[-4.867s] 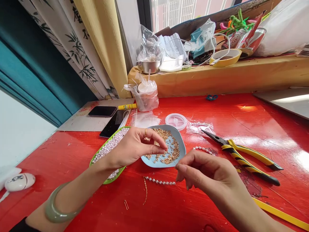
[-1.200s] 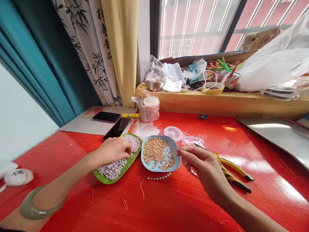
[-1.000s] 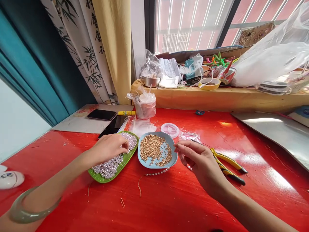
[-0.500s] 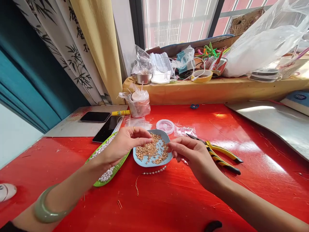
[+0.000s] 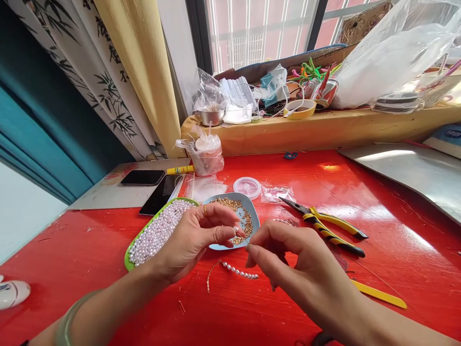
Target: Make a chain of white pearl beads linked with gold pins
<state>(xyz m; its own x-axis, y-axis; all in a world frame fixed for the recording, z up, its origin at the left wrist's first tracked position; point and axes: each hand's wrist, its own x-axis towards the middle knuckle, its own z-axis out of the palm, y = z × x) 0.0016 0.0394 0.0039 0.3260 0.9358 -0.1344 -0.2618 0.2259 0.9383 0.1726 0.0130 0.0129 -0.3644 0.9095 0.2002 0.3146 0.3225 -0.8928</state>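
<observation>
My left hand (image 5: pixel 207 235), thumb and forefinger closed, pinches a small white pearl bead (image 5: pixel 236 229) above the blue dish (image 5: pixel 256 226) of small gold beads. Close by on the right, the fingertips of my right hand (image 5: pixel 284 254) are pressed together; whatever they hold is too small to make out. Below the hands is a short strand of pearl beads (image 5: pixel 240 272) joined to a thin gold chain (image 5: pixel 208 281); I cannot tell whether it hangs or rests on the table. Beside my left hand, a green tray (image 5: pixel 127 257) is full of pearl beads.
Yellow-and-black pliers (image 5: pixel 324 226) lie to the right, with a yellow-handled tool (image 5: pixel 382 294) nearer me. Behind the dish are a round clear plastic case (image 5: pixel 247 188) and a small bag of beads (image 5: pixel 277 193). A phone (image 5: pixel 143 177) and a wrapped cup (image 5: pixel 207 156) stand back left.
Both hands have come lower and nearer me, and the left now shows a pearl bead at its fingertips. More of the green tray is visible. The pearl strand sits lower in view.
</observation>
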